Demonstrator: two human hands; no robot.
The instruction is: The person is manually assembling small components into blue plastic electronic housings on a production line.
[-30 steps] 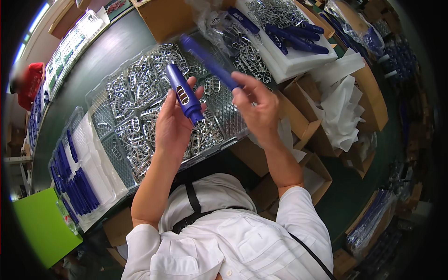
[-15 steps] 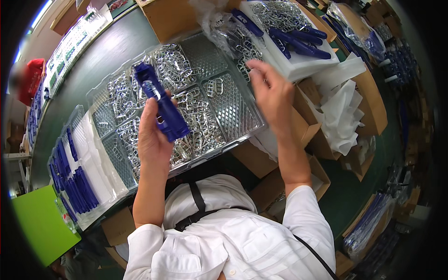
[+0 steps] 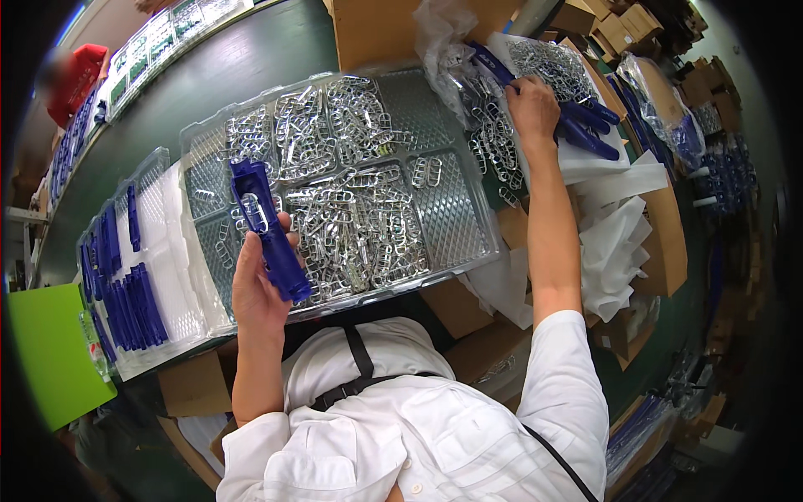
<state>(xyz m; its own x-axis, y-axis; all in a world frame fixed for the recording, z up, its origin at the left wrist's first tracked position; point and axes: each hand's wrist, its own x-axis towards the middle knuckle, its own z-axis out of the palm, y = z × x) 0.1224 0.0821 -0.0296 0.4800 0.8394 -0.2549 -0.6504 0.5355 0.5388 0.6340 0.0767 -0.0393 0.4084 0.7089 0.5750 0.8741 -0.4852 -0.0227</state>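
Observation:
My left hand (image 3: 261, 284) is wrapped round a long blue plastic casing (image 3: 269, 230), held tilted over the left part of a clear divided tray (image 3: 456, 205). A shiny metal loop piece lies inside the casing's hollow. Many similar metal loops (image 3: 360, 226) fill several of the tray's compartments. At the upper right, my right hand (image 3: 535, 109) has its fingers closed at the near end of another blue casing (image 3: 492, 63), which lies at the edge of a white foam box (image 3: 577, 171). Its fingertips are partly hidden. More metal parts and blue casings lie on the foam beside this hand.
On the left, another tray (image 3: 171, 276) holds rows of blue parts on white sheeting. Loose metal loops (image 3: 493, 151) and crumpled clear plastic (image 3: 443, 25) lie between tray and foam. Cardboard boxes (image 3: 665, 234) with white wrapping stand to the right; a bright green panel (image 3: 54, 351) is lower left.
My right hand has moved up and away, from beside the tray to the blue casing on the foam. My left hand keeps the casing, now more to the left. The view has shifted.

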